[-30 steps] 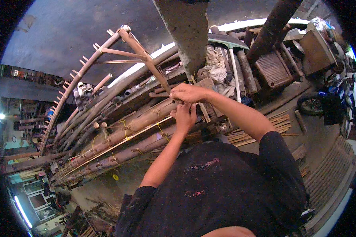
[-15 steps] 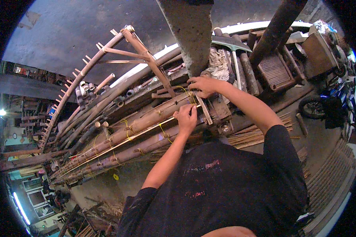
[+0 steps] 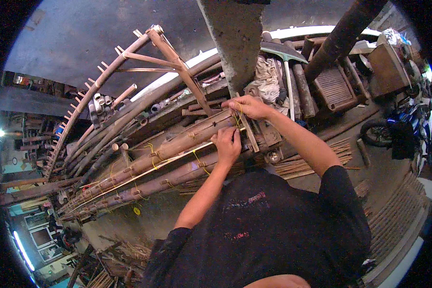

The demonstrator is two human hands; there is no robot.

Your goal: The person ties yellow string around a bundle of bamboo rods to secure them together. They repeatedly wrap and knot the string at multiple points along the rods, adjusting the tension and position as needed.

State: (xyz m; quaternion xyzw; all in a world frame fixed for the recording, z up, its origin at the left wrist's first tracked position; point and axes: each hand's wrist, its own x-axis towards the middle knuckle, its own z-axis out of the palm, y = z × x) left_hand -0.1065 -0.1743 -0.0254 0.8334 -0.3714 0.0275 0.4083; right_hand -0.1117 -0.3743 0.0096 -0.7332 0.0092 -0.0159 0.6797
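Note:
Two long bamboo poles lie side by side on a slant, the far pole (image 3: 177, 144) and the near pole (image 3: 177, 176), with a pale thin strip (image 3: 170, 159) running between them. Yellow string (image 3: 238, 116) stretches between my hands at their right end. My right hand (image 3: 248, 106) is closed on the string above the far pole's end. Just below, my left hand (image 3: 227, 143) has its fingers pinched at the string's lower part, by the end of the pale strip. Further yellow ties (image 3: 196, 154) are knotted along the poles. A short wooden bar (image 3: 249, 132) crosses near my hands.
A concrete post (image 3: 233, 43) rises just beyond my right hand. Behind the poles stand a wooden frame with pegs (image 3: 101, 79) and stacked pipes (image 3: 125, 117). Split sticks (image 3: 316, 161) lie to the right, with a motorcycle wheel (image 3: 375, 133) further off.
My right hand has lifted slightly, and the yellow string now shows drawn up between both hands. My left hand stays near the same spot. The view has shifted a little.

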